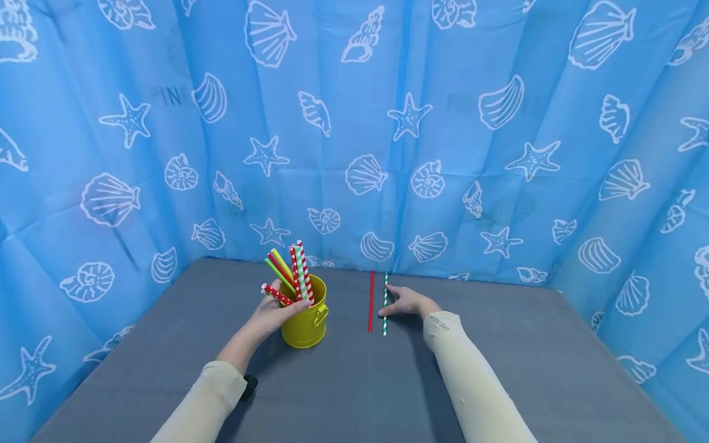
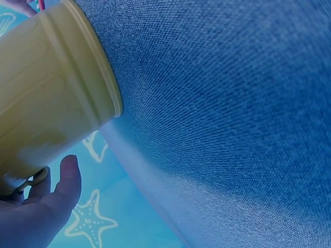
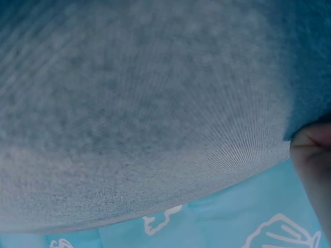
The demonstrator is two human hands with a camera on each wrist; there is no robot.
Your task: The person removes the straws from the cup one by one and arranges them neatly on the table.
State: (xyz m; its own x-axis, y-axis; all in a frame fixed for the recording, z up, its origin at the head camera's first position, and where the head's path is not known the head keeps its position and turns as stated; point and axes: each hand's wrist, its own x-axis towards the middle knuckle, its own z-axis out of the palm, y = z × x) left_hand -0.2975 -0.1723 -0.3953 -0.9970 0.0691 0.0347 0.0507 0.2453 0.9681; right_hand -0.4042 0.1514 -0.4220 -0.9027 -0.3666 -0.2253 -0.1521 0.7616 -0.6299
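Note:
A yellow bucket stands on the table, left of centre, with several paper straws in it: red with white dots, striped, and plain yellow, red and green. My left hand grips the bucket near its rim, thumb across the near side. The left wrist view shows the bucket's wall and the fingers beside it. Right of the bucket lie a red straw and a green-and-white striped straw, side by side. My right hand touches the striped straw, thumb and forefinger spread along it.
The grey cloth-covered table reaches back to a blue curtain printed with white shells and starfish, which also runs along both sides. A small handle sticks out on the bucket's right side.

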